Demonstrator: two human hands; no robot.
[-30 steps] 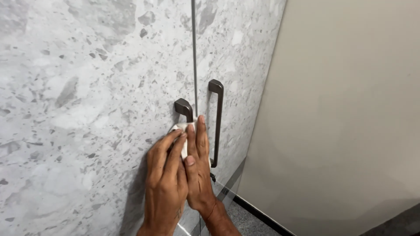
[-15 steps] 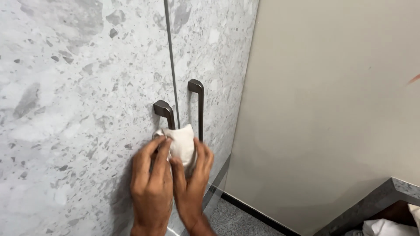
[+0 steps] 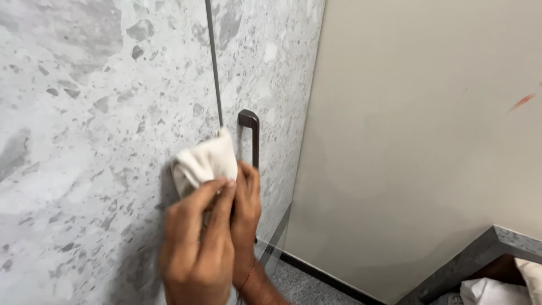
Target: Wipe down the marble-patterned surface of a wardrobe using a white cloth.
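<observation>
Nearest the camera: left hand (image 3: pixel 195 248), back of the hand toward the lens, fingers stretched upward and pressed flat over the lower part of a white cloth (image 3: pixel 204 161). Motion blur along its knuckles and wrist.

Just behind and to the right of it: right hand (image 3: pixel 247 206), fingers also extended, lying against the cloth's right edge and partly overlapping the left hand. Neither hand is balled into a fist; both are flat, pinning the cloth rather than clutching it. A thin band shows at the right wrist.

Cloth: bunched, folded into a wad, held against the left cabinet door (image 3: pixel 84 141) right beside the vertical seam (image 3: pixel 214 62) between the two doors. It covers whatever sits on the left door at that spot.

Right cabinet door (image 3: pixel 271 68): same grey speckled stone-look finish. A dark metal bar handle (image 3: pixel 251 141) stands upright on it, just right of the cloth; its lower end is hidden behind the right hand.

Both doors appear shut; contents cannot be seen.

Farther right: plain beige wall (image 3: pixel 423 141), with a small reddish streak (image 3: pixel 522 102) near the frame edge. Dark skirting strip (image 3: pixel 322 277) at its foot, grey floor (image 3: pixel 299 288).

Bottom right corner: edge of a grey speckled ledge (image 3: pixel 480 254), with white fabric (image 3: pixel 491 293) below it, partly cut off.
</observation>
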